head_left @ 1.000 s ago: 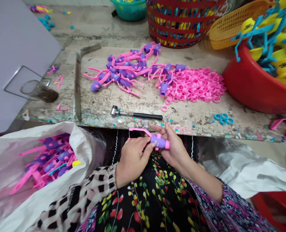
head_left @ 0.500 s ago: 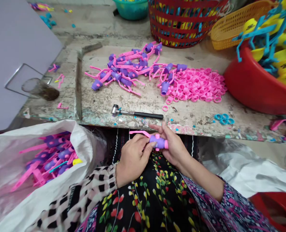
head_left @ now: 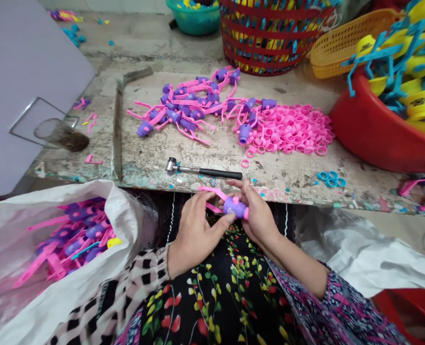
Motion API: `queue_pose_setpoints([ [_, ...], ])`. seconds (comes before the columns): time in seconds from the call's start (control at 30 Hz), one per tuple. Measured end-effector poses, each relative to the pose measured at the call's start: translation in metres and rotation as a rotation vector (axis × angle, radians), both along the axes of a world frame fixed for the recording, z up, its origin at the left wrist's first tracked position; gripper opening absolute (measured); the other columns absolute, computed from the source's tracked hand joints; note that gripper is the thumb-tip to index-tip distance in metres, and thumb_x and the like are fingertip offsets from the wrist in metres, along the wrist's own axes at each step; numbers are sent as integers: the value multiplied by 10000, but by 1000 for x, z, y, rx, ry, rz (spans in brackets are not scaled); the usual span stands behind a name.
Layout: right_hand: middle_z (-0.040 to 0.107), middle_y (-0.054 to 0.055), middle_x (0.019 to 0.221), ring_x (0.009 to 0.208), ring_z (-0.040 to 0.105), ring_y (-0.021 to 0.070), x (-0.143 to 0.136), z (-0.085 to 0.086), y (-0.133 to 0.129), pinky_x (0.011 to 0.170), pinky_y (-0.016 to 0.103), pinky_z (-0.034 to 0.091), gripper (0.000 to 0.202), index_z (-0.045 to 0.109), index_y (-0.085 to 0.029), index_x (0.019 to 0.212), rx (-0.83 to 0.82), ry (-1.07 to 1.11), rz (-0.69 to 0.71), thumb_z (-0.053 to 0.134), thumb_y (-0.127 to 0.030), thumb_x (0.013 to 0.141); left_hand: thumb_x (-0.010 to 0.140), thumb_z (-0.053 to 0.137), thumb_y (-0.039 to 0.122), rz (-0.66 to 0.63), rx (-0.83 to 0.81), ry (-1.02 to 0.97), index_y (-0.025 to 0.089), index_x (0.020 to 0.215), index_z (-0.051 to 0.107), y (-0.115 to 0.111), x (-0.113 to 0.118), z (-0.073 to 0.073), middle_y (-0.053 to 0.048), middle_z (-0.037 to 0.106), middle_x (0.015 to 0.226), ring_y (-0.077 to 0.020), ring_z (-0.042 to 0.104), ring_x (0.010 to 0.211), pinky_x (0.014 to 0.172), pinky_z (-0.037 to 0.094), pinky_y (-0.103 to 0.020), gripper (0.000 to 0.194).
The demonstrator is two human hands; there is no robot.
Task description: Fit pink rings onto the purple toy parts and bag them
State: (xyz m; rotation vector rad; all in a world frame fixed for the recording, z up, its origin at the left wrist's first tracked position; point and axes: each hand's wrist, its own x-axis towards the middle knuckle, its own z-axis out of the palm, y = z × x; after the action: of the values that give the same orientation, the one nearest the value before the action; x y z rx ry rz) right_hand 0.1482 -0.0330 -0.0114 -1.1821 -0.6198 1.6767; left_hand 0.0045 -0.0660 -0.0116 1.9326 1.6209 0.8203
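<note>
One toy [head_left: 234, 207] gripped by left hand [head_left: 196, 230] and right hand [head_left: 260, 216], off near edge of tabletop [head_left: 143, 160]. Hammer [head_left: 212, 171] at toy's 11 o'clock; bare surface at hammer's 9.

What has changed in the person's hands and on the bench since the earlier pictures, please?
The left hand has opened out, its fingers less curled over the purple-and-pink plastic piece. The piece has turned, so its lower pink arm shows more plainly. The right hand still holds it. The hammer and pink rings stayed put.
</note>
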Motion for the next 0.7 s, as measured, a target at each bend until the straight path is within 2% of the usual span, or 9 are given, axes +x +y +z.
queue_pose_setpoints([
  [0.07, 648, 8, 705, 739, 631, 177, -2, 2, 0, 742, 321, 478, 407, 667, -252, 1016, 53, -48, 5, 491, -589, 869, 746, 642, 594, -74, -44, 55, 163, 1257, 434, 0, 5, 2, -153, 542, 1260, -323, 485, 1217, 1073, 288, -538, 701],
  [0.13, 641, 10, 732, 767, 611, 174, -6, 5, 1, 764, 317, 473, 411, 664, -255, 1029, 94, -83, 15, 465, -584, 886, 655, 684, 654, -116, -107, 68, 159, 1283, 407, 0, 11, 6, -165, 531, 1268, -361, 460, 1245, 1100, 219, -583, 847],
  [0.2, 640, 11, 746, 741, 591, 168, -9, 8, 2, 739, 312, 471, 414, 658, -254, 1033, 127, -99, 13, 454, -585, 890, 595, 716, 673, -85, -157, 30, 157, 1313, 378, 1, 17, 9, -177, 513, 1281, -392, 431, 1267, 1089, 241, -592, 946],
  [0.27, 637, 6, 740, 683, 567, 156, -12, 12, 4, 701, 306, 465, 405, 653, -260, 1034, 148, -94, -6, 457, -583, 888, 581, 728, 672, -20, -190, -34, 156, 1341, 348, 3, 21, 13, -189, 497, 1288, -412, 420, 1266, 1038, 321, -589, 994],
  [0.37, 625, -3, 702, 629, 539, 146, -14, 18, 6, 670, 304, 450, 376, 653, -270, 1022, 162, -86, -55, 472, -569, 885, 671, 698, 622, -15, -177, -117, 183, 1320, 379, 6, 25, 21, -155, 528, 1243, -367, 487, 1192, 971, 406, -537, 846],
  [0.5, 589, -18, 668, 625, 541, 148, -15, 20, 9, 645, 300, 440, 317, 632, -271, 1027, 151, -56, -101, 528, -520, 862, 765, 651, 547, -84, -110, -128, 197, 1262, 438, 9, 26, 31, -116, 566, 1193, -316, 532, 1139, 979, 409, -501, 644],
  [0.7, 484, -49, 577, 601, 535, 144, -16, 5, 15, 592, 280, 430, 290, 607, -261, 938, 121, -36, -149, 594, -519, 807, 797, 595, 555, -31, -228, -116, 141, 1210, 468, 12, 30, 25, -142, 621, 1087, -333, 591, 1059, 904, 462, -487, 598],
])
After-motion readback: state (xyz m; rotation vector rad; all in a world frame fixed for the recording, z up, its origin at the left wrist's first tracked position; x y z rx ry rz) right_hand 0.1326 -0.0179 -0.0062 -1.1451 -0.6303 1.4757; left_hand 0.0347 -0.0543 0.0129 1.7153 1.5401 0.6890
